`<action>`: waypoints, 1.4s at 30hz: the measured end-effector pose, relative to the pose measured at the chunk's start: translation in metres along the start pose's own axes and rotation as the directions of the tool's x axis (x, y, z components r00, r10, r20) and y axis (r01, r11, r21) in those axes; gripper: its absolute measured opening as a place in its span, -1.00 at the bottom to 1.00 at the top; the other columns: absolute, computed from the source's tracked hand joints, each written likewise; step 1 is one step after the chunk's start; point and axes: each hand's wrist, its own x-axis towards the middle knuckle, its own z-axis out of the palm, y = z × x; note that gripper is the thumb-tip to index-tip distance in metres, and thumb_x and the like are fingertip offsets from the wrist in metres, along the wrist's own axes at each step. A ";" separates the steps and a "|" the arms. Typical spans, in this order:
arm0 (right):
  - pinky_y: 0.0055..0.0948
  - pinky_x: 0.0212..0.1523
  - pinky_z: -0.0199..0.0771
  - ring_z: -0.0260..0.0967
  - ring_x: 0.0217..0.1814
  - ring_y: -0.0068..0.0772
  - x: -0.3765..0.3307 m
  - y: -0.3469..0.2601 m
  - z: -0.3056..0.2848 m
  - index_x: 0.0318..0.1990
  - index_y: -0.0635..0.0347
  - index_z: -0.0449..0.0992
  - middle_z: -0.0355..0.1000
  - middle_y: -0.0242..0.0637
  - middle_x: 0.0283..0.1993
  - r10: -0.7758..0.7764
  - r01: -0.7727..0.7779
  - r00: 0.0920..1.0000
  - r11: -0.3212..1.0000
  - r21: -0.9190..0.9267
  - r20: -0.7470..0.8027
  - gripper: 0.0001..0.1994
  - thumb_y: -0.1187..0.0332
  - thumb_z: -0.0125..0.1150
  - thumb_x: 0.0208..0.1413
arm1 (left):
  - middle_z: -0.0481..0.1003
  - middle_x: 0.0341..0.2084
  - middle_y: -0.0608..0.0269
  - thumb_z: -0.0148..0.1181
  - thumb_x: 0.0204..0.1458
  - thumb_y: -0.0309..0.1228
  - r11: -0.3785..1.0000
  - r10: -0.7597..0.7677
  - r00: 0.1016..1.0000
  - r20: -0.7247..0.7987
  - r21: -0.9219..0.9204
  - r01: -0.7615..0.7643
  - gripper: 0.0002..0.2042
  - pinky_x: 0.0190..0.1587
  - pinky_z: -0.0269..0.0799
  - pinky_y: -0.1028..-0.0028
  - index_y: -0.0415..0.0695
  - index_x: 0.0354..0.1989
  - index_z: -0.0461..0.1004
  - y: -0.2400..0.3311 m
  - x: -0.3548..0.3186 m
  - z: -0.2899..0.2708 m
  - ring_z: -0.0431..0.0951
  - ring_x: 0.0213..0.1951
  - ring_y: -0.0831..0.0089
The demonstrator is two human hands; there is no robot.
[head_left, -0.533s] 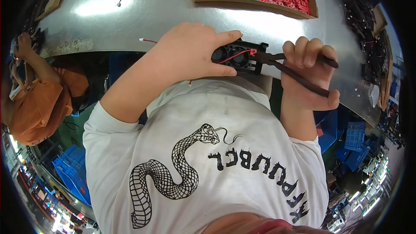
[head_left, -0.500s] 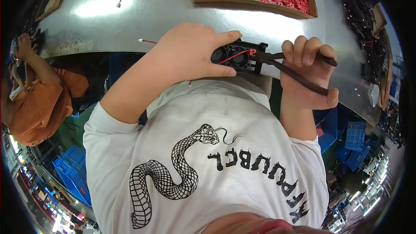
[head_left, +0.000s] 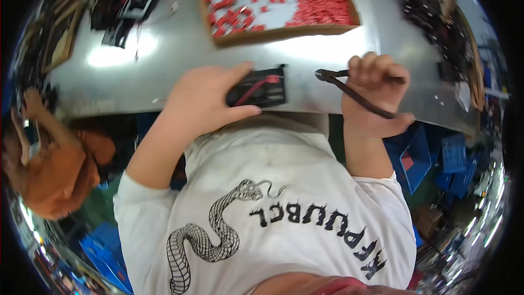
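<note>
My left hand (head_left: 210, 95) is closed round the left end of a black fan unit (head_left: 267, 90), thumb on the near side and fingers on the far side. A small red clip (head_left: 272, 79) sits near the unit's right end, and a red wire runs from it toward my palm. In my right hand (head_left: 377, 90) is a pair of dark pliers (head_left: 357, 94), fingers round one handle and thumb against the other. The handles are spread, and the head points left, apart from the fan unit.
Beyond my hands, a shallow cardboard tray (head_left: 289, 33) holds many red pieces on the metal table (head_left: 180, 38). Black units with wires (head_left: 125, 16) lie at the far left. More black parts (head_left: 431, 38) pile up along the right. A person in orange (head_left: 60, 169) works at the left.
The pliers have come off the red clip and stand apart from the fan unit. My left hand and the unit have shifted left in view. The whole view has also shifted.
</note>
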 end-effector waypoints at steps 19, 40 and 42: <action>0.11 0.14 0.46 0.35 0.27 0.04 0.213 -0.041 -0.341 0.11 -0.02 0.51 0.41 -0.27 0.25 -0.043 -0.100 0.994 -0.754 -0.649 -0.103 -0.63 0.41 0.06 0.14 | 0.20 0.36 -0.11 0.41 -0.05 -0.20 0.853 -0.054 0.828 -0.558 0.405 0.329 -0.18 0.38 -0.02 0.01 -0.06 0.44 0.21 -0.076 -0.010 0.000 0.15 0.38 -0.11; -0.15 0.42 0.20 0.18 0.46 0.00 0.092 -0.048 -0.136 0.33 0.16 0.38 0.23 -0.05 0.43 0.403 -0.054 0.915 0.054 -0.997 -0.028 -0.27 0.22 0.48 -0.05 | 0.36 0.18 0.17 0.41 -0.09 -0.26 0.959 0.264 0.839 -0.476 0.223 -0.175 -0.41 0.20 0.20 0.10 0.06 0.22 0.46 0.011 0.013 0.039 0.31 0.22 0.11; -0.18 0.37 0.26 0.27 0.40 -0.04 0.106 -0.041 -0.147 0.39 0.28 0.30 0.25 0.01 0.42 0.421 -0.223 0.880 -0.045 -0.974 -0.221 -0.20 0.16 0.46 -0.01 | 0.35 0.18 0.17 0.40 -0.08 -0.26 0.958 0.272 0.839 -0.471 0.215 -0.189 -0.41 0.19 0.20 0.10 0.06 0.22 0.46 0.013 0.009 0.043 0.31 0.22 0.12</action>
